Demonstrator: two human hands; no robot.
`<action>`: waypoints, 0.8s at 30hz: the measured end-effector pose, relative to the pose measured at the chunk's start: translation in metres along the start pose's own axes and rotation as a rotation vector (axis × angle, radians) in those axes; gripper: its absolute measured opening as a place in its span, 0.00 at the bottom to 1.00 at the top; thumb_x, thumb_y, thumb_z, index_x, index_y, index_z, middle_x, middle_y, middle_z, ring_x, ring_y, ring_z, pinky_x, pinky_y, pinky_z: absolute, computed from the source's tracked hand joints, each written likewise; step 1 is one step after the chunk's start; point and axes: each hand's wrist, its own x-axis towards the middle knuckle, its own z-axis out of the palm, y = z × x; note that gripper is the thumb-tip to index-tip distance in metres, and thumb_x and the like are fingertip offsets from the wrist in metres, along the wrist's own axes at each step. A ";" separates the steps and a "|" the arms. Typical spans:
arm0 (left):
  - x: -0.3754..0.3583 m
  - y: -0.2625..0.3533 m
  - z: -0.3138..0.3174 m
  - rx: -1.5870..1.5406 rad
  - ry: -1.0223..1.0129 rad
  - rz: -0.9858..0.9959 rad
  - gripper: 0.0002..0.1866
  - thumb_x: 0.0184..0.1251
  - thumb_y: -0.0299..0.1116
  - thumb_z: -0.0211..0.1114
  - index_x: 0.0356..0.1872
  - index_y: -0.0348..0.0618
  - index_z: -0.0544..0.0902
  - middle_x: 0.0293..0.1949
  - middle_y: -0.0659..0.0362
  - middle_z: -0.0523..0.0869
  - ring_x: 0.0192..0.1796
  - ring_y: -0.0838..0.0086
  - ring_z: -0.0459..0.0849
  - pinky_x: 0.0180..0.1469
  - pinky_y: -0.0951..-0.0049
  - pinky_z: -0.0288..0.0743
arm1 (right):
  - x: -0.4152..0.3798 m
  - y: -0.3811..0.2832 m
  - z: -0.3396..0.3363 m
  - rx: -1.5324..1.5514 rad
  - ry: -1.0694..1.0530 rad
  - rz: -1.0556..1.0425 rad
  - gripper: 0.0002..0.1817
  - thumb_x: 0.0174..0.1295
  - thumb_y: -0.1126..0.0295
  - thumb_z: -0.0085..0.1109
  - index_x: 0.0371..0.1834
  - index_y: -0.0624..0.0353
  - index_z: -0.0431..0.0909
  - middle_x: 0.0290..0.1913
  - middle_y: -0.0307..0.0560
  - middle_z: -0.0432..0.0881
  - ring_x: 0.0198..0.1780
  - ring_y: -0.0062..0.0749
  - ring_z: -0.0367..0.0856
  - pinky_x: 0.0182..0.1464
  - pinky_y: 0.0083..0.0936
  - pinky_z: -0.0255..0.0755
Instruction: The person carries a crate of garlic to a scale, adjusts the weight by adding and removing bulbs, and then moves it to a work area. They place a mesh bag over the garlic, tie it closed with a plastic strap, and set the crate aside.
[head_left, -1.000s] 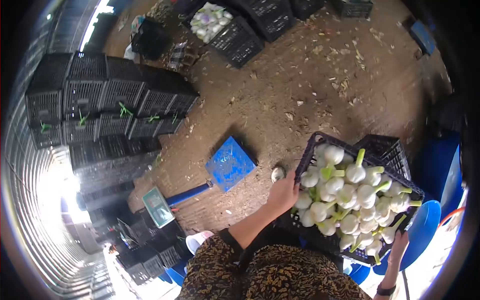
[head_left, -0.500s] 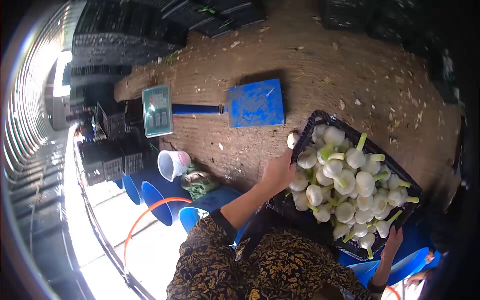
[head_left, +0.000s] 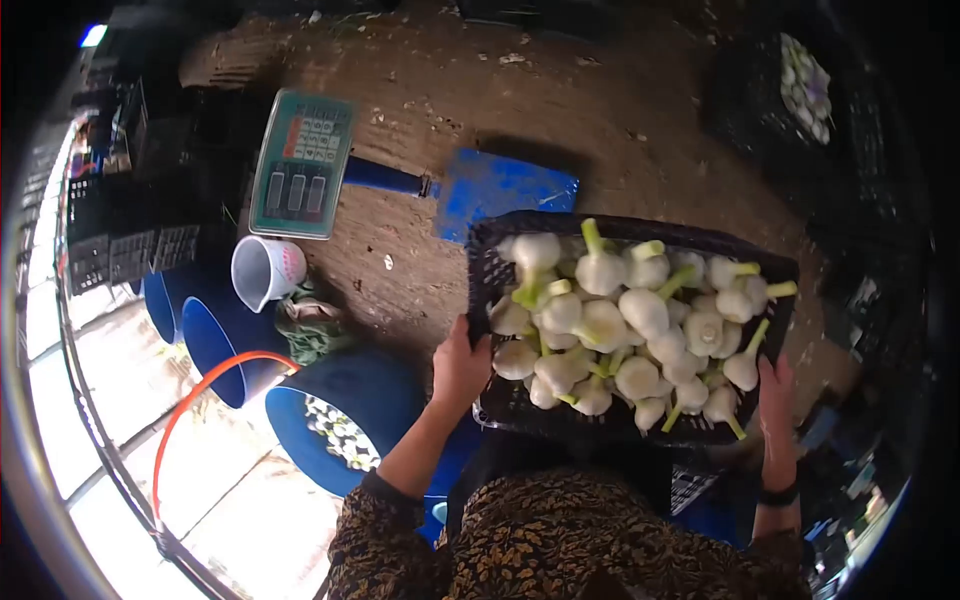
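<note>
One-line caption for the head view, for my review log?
Both hands, left hand and right hand, grip a black crate of white bulbs above a blue scale.

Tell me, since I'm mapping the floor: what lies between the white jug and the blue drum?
In the head view, a crumpled green cloth lies between white jug and blue drum.

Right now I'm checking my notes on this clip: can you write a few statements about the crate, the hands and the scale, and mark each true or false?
1. Both hands grip the crate: true; the left hand is at its left edge, the right hand at its right.
2. The crate holds red tomatoes: false; it holds white bulbs with green stalks.
3. The blue scale platform lies on the dirt beyond the crate: true.
4. The white jug sits inside the crate: false; it is on the ground by the scale display.
</note>
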 end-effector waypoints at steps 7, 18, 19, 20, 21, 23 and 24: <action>0.041 -0.096 0.040 -0.288 0.337 -0.210 0.13 0.57 0.30 0.61 0.43 0.36 0.75 0.34 0.45 0.84 0.41 0.51 0.83 0.44 0.59 0.74 | 0.151 -0.089 0.120 -0.362 -0.276 -0.393 0.11 0.62 0.71 0.52 0.43 0.68 0.74 0.32 0.50 0.81 0.34 0.29 0.78 0.40 0.28 0.70; 0.106 -0.175 0.136 -0.814 0.555 -0.498 0.09 0.61 0.18 0.55 0.42 0.36 0.74 0.37 0.60 0.82 0.37 0.78 0.80 0.42 0.77 0.73 | 0.323 -0.144 0.359 -0.708 -0.627 -0.736 0.12 0.58 0.65 0.54 0.39 0.64 0.76 0.35 0.63 0.79 0.42 0.59 0.78 0.41 0.43 0.71; 0.098 -0.166 0.140 -0.833 0.594 -0.532 0.09 0.61 0.18 0.55 0.42 0.36 0.74 0.36 0.59 0.82 0.36 0.78 0.80 0.41 0.78 0.73 | 0.313 -0.159 0.355 -0.770 -0.621 -0.712 0.13 0.59 0.65 0.53 0.41 0.64 0.76 0.38 0.64 0.79 0.44 0.58 0.78 0.43 0.42 0.72; 0.102 -0.167 0.147 -0.844 0.600 -0.536 0.09 0.61 0.18 0.55 0.42 0.36 0.74 0.36 0.59 0.82 0.36 0.78 0.80 0.41 0.78 0.73 | 0.313 -0.164 0.361 -0.778 -0.625 -0.721 0.13 0.59 0.65 0.53 0.41 0.64 0.76 0.38 0.64 0.79 0.44 0.58 0.78 0.43 0.42 0.72; 0.103 -0.175 0.155 -0.822 0.608 -0.553 0.09 0.61 0.18 0.54 0.43 0.36 0.74 0.36 0.59 0.82 0.36 0.77 0.80 0.41 0.78 0.74 | 0.315 -0.164 0.370 -0.771 -0.621 -0.745 0.14 0.59 0.65 0.53 0.42 0.65 0.76 0.38 0.64 0.80 0.45 0.58 0.78 0.44 0.41 0.72; 0.104 -0.181 0.164 -0.810 0.624 -0.529 0.10 0.60 0.18 0.54 0.43 0.36 0.74 0.37 0.59 0.83 0.36 0.77 0.81 0.41 0.78 0.74 | 0.323 -0.170 0.383 -0.760 -0.607 -0.791 0.15 0.59 0.65 0.53 0.42 0.65 0.76 0.39 0.64 0.80 0.45 0.58 0.78 0.45 0.41 0.72; 0.105 -0.180 0.169 -0.923 0.668 -0.475 0.10 0.60 0.18 0.55 0.42 0.36 0.74 0.37 0.59 0.83 0.36 0.77 0.81 0.41 0.77 0.75 | 0.327 -0.167 0.385 -0.749 -0.612 -0.835 0.15 0.59 0.65 0.53 0.43 0.66 0.76 0.40 0.64 0.80 0.45 0.58 0.78 0.45 0.40 0.72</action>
